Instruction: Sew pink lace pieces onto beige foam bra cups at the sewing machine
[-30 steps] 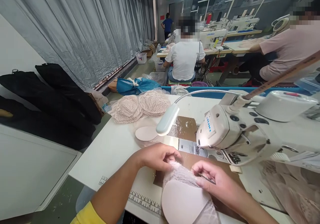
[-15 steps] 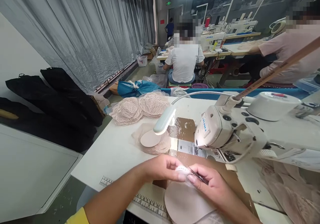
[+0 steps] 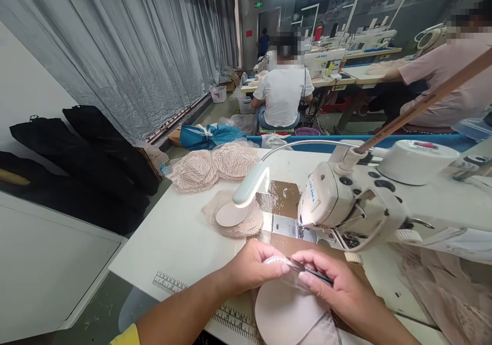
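My left hand (image 3: 255, 265) is closed, pinching the white lace edge (image 3: 274, 259) of a pale pink piece between thumb and fingers. Below it hangs a smooth beige cup pad (image 3: 286, 309), with lace fabric (image 3: 325, 329) showing at its lower right. In my right hand (image 3: 330, 278) is a slim dark tool that looks like thread snips (image 3: 313, 271); its tip meets the lace right beside my left thumb. Both hands are over the near side of the sewing table (image 3: 165, 232), in front of the sewing machine (image 3: 342, 201).
A lit lamp (image 3: 249, 186) on a bendy neck arches over another cup pad (image 3: 232, 215) on lace. Stacked lace cups (image 3: 215, 165) sit at the table's far left edge. Sheer fabric (image 3: 442, 293) lies at right. Co-workers sit at machines beyond, one in a white shirt (image 3: 283, 96).
The snips have turned and show more of their length, tip now at the lace edge. My right hand has shifted slightly right, and the cup pad has tilted a little.
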`<state>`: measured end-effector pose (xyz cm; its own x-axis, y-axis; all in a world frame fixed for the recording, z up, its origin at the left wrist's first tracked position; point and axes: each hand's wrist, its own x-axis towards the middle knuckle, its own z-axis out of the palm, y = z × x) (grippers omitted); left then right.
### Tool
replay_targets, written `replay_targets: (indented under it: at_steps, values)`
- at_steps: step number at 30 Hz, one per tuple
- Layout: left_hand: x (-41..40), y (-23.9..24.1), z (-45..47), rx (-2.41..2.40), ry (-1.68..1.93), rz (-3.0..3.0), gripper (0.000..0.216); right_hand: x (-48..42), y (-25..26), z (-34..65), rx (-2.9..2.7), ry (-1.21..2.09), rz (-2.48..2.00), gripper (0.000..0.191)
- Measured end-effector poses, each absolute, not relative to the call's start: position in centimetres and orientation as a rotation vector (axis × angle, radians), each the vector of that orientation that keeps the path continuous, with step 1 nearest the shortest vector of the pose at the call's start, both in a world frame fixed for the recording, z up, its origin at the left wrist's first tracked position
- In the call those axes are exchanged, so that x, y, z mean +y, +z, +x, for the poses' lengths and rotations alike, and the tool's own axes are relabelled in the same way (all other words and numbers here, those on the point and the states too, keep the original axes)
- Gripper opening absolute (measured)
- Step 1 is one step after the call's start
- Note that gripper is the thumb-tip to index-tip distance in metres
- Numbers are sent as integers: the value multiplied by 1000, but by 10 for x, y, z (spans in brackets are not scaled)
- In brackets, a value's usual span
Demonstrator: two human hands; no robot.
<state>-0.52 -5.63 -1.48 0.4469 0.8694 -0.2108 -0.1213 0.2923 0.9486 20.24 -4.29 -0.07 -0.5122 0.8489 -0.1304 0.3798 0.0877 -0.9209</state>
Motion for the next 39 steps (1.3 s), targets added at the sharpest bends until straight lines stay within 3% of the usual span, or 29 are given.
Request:
replay_targets:
  at_steps: [7, 18, 30, 39]
  values:
    - [-56, -21, -6, 926, 728, 1159, 39, -46, 6, 194, -1989, 1487, -1168, 25]
    - [-54, -9, -8, 963, 694, 1336, 40, -44, -4, 196, -1773, 1455, -1233, 33]
    - [-54, -16, -6, 914, 753, 1168, 49, -43, -3, 200, -1833, 1503, -1133, 30]
    - [-53, -18, -4, 930, 685, 1173, 43, -47, 2, 192, -1884, 1525, -1165, 30]
